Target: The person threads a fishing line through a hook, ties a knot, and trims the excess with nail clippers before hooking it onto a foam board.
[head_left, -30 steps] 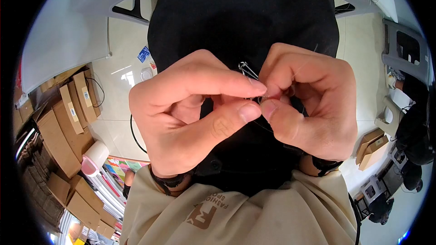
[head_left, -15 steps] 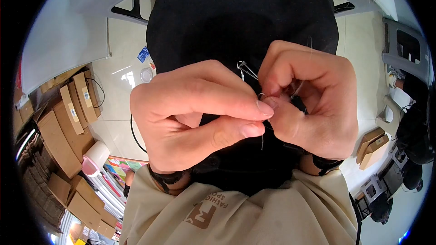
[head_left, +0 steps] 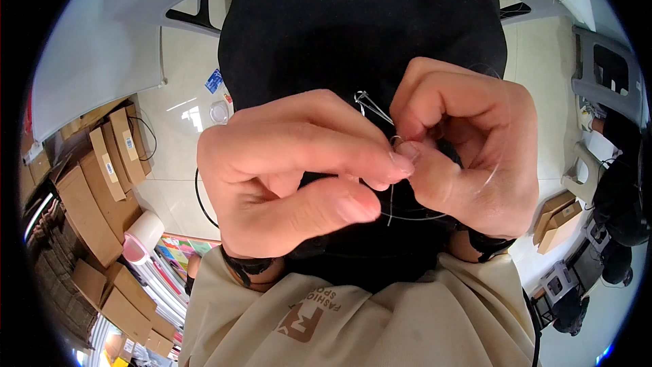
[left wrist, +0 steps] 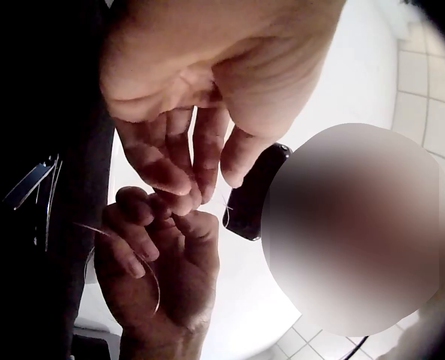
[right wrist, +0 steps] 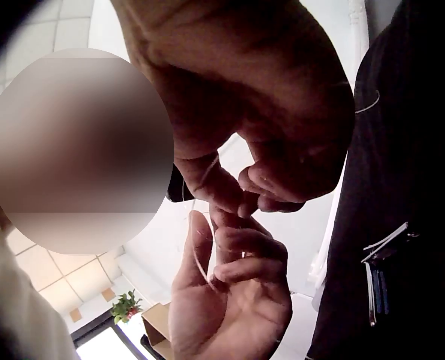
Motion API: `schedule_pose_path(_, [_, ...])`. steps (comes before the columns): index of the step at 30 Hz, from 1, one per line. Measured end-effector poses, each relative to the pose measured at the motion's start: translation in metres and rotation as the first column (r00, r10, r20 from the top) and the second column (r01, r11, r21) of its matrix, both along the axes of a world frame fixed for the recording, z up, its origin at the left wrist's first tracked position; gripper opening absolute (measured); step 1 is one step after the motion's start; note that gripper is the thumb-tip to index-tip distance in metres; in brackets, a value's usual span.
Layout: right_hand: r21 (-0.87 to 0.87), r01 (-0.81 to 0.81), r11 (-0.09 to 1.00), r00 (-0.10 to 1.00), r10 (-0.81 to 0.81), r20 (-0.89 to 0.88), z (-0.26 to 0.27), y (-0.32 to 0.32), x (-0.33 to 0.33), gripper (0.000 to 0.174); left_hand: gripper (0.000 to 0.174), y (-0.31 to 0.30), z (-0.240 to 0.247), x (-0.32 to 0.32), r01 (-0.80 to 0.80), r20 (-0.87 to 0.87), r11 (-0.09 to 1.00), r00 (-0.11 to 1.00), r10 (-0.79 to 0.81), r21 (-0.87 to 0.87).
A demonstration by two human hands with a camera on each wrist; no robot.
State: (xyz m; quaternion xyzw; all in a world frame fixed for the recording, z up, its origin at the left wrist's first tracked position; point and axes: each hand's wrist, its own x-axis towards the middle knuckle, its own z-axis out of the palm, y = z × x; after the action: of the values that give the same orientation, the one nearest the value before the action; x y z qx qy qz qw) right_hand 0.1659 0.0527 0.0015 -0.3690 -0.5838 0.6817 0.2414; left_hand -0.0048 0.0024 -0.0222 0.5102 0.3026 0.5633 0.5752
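Note:
In the head view my right hand (head_left: 468, 149) pinches a thin clear line (head_left: 421, 218) between thumb and index finger. A tiny loop (head_left: 395, 140) of it shows above the thumb tip. One short end hangs straight below the fingertips, while a longer stretch curves under the right hand and over its back. My left hand (head_left: 292, 163) is beside it, index fingertip at the right thumb tip, its own thumb held well apart from the fingers. Behind the fingertips, on the black cloth (head_left: 299, 47), lies a small shiny metal tool (head_left: 370, 105); it also shows in the left wrist view (left wrist: 31, 184).
Cardboard boxes (head_left: 88, 197) and rolled material (head_left: 163, 275) stand on the floor to the left. Grey plastic stools (head_left: 601, 75) and a small carton (head_left: 557, 221) are on the right. A blue packet (head_left: 214, 81) lies beyond the left hand.
My left thumb has parted from its index finger and dropped lower. The line's short end now hangs in view, and its longer stretch has swung into a wide curve under the right hand.

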Motion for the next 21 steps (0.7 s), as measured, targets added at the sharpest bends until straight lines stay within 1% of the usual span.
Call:
schedule_pose_path(1, [-0.004, 0.005, 1.0, 1.0, -0.005, -0.003, 0.0, 0.0, 0.0, 0.006, 0.039, 0.0, 0.0, 0.0, 0.012, -0.005, 1.0, 1.0, -0.012, 0.018])
schedule_pose_path(4, [-0.007, 0.008, 1.0, 1.0, -0.008, -0.004, 0.0, 0.0, 0.0, 0.008, 0.033, 0.002, -0.001, -0.001, 0.05, 0.016, 0.998, 0.999, -0.05, 0.045])
schedule_pose_path(7, [-0.001, -0.001, 1.0, 1.0, 0.001, 0.003, -0.001, 0.0, 0.001, 0.009, 0.028, 0.005, 0.0, -0.006, 0.112, -0.014, 0.991, 0.994, -0.111, 0.076])
schedule_pose_path(12, [0.004, -0.005, 1.0, 1.0, 0.005, 0.011, -0.001, 0.001, 0.001, 0.009, 0.032, 0.003, 0.004, -0.01, 0.156, 0.008, 0.988, 0.988, -0.156, -0.005])
schedule_pose_path(15, [0.009, -0.006, 1.0, 1.0, 0.006, -0.004, -0.001, 0.0, 0.001, 0.009, 0.039, 0.004, 0.004, -0.014, 0.201, -0.033, 0.979, 0.979, -0.2, 0.025])
schedule_pose_path(21, [0.0, 0.004, 1.0, 1.0, -0.004, 0.004, -0.001, 0.001, 0.002, 0.006, 0.037, 0.008, 0.001, -0.016, 0.24, -0.045, 0.966, 0.971, -0.237, 0.097])
